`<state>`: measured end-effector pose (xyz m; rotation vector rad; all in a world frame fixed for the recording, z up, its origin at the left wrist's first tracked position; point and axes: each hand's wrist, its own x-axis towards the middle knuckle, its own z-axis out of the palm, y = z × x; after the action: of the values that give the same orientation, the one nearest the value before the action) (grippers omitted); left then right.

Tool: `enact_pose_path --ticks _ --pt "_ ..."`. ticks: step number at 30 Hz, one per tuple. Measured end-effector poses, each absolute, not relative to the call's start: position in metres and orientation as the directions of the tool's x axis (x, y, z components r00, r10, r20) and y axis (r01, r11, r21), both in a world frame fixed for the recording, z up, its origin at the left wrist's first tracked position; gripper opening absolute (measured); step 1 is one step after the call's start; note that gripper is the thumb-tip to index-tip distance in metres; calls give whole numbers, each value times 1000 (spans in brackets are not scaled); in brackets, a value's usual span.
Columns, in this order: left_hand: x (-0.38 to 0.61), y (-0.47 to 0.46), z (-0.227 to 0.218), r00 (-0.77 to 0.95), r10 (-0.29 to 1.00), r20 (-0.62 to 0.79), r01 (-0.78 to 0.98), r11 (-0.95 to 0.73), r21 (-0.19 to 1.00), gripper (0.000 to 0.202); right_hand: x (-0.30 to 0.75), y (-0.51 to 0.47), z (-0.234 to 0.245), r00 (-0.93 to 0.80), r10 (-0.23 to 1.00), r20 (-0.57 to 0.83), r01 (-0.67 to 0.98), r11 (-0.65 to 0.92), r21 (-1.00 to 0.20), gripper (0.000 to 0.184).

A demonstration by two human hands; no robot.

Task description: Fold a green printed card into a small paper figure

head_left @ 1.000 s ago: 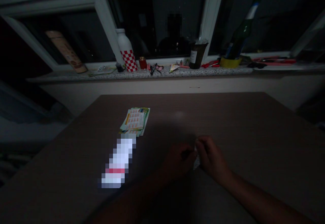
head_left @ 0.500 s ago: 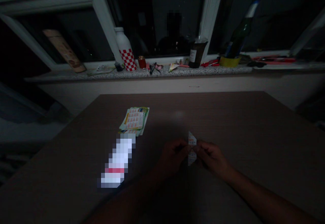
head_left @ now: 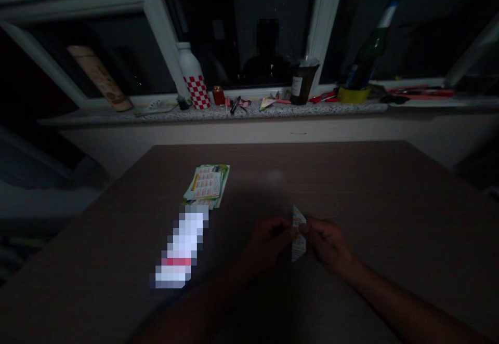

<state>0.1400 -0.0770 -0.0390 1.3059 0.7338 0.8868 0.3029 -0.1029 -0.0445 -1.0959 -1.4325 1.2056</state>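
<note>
Between my two hands is a small folded piece of printed paper (head_left: 299, 248), held upright with slanted ends above and below my fingers. My left hand (head_left: 271, 237) pinches its left edge between thumb and fingers. On the opposite side my right hand (head_left: 327, 237) is closed on the paper with thumb and forefinger. Farther left on the brown table (head_left: 351, 177) lies a loose stack of printed cards (head_left: 206, 183) with green borders. A bright, blurred-out rectangle (head_left: 183, 245), perhaps a lit phone, lies in front of the stack.
A granite sill (head_left: 167, 117) runs behind the table. On it stand a checked white bottle (head_left: 197, 84), a small red jar (head_left: 218, 95), a dark cup (head_left: 302, 84), a green glass bottle (head_left: 368, 53) in a yellow ring (head_left: 353, 94), and a tan cylinder (head_left: 101, 81) leaning left.
My hands and the folded paper have shifted slightly right and toward me. The paper is turned a little, showing more print. Cards and the bright rectangle stay in place.
</note>
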Motion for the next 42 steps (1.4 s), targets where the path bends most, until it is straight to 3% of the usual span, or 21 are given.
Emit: enact_pose_path --ticks 10,18,27,33,37,40,42 --pt "140 -78 -35 530 848 -6 -110 76 991 26 305 -105 -42 -172 977 125 106 145 -984 45" --pt "138 -78 -37 540 841 -20 -129 106 986 25 306 -102 -47 -219 964 150 43 164 -986 48" --pt "137 -77 -37 596 801 -55 -96 139 986 24 307 -102 -46 -222 970 104 -23 101 -995 48" --pt "137 -78 -38 622 777 -92 -75 176 981 22 307 -100 -44 -168 982 83 29 89 -996 48" --pt "136 -76 -36 604 783 -148 -112 267 957 22 309 -101 -44 -141 975 172 48 180 -982 41" --pt "135 -72 -37 602 764 -231 -160 399 903 20 314 -99 -42 -59 941 334 171 339 -925 17" --pt "134 -70 -38 613 745 -263 -174 452 875 21 317 -97 -39 -85 869 488 295 490 -820 25"
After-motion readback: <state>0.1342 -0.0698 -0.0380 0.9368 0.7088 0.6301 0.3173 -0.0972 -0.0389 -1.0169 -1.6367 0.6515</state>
